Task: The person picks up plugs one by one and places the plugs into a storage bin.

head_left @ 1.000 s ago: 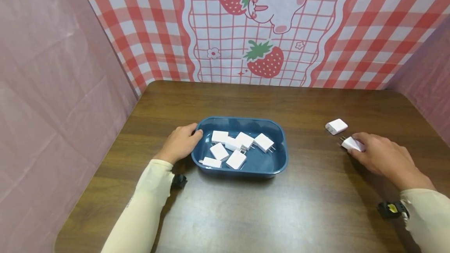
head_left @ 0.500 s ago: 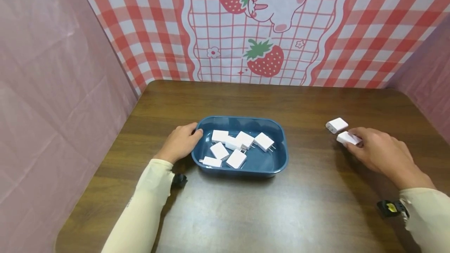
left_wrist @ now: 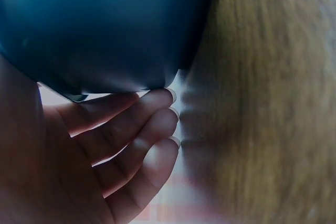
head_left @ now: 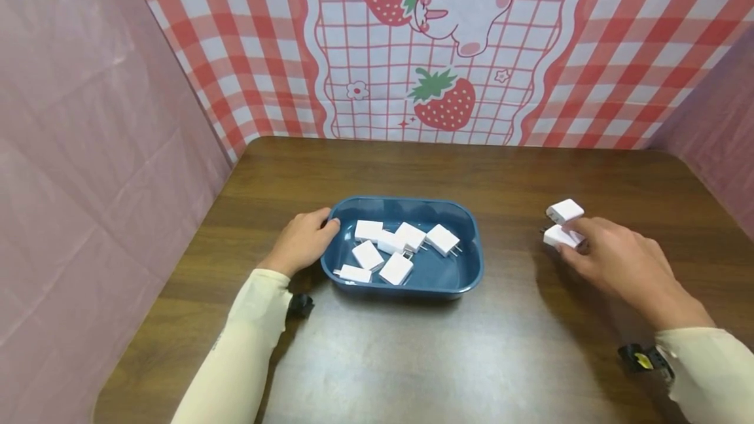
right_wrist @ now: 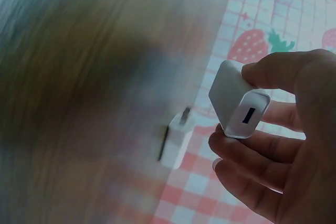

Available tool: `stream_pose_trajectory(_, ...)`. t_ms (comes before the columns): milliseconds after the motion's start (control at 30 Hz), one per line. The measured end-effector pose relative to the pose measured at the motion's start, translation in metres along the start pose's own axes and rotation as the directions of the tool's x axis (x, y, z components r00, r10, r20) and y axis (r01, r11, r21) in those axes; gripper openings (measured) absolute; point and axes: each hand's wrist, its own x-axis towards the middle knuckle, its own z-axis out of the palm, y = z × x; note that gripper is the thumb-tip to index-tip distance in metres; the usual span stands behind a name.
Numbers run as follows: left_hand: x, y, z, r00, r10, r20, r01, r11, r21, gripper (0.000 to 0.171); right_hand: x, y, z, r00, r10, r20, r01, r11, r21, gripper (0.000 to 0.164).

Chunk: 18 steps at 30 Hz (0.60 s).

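The right hand (head_left: 612, 260) pinches a white charger (head_left: 559, 236) between thumb and fingers (right_wrist: 273, 72) at the counter's (head_left: 412, 358) three o'clock. It looks light, stiff and smooth; gripping the flat sides, away from the prongs, seems safest. A second charger (head_left: 564, 211) lies just beyond. At nine o'clock, the left hand (head_left: 302, 241), fingers relaxed, touches the blue tray (head_left: 465, 267) of chargers (head_left: 396, 268).
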Motion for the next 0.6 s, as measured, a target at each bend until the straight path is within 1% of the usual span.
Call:
stream_pose_trajectory(100, 0.000, 0.000, 0.000, 1.000, 0.002, -0.002, -0.002, 1.000, -0.004, 0.041, -0.001, -0.009, -0.002, 0.999, -0.036, -0.031, 0.035, 0.999, -0.009, 0.036)
stream_pose_trajectory(167, -0.001, 0.001, 0.000, 1.000, 0.002, -0.002, -0.002, 1.000, -0.007, 0.039, -0.001, -0.014, -0.004, 0.997, -0.056, -0.047, 0.055, 0.998, -0.016, 0.038)
stream_pose_trajectory(367, -0.001, 0.000, -0.001, 1.000, -0.002, 0.003, 0.002, 1.000, -0.002, 0.048, 0.003, -0.025, -0.015, 0.993, -0.079, -0.083, 0.076, 0.996, -0.037, 0.044)
stream_pose_trajectory(533, 0.000, 0.000, 0.000, 1.000, 0.007, 0.003, -0.007, 1.000, 0.001, 0.043, 0.004, -0.031, -0.021, 0.988, -0.105, -0.117, 0.101, 0.994, -0.041, 0.044)
stream_pose_trajectory(600, 0.000, 0.000, 0.000, 1.000, 0.004, 0.007, -0.004, 1.000, -0.002, 0.044, 0.005, -0.035, -0.023, 0.983, -0.121, -0.135, 0.117, 0.992, -0.040, 0.042)
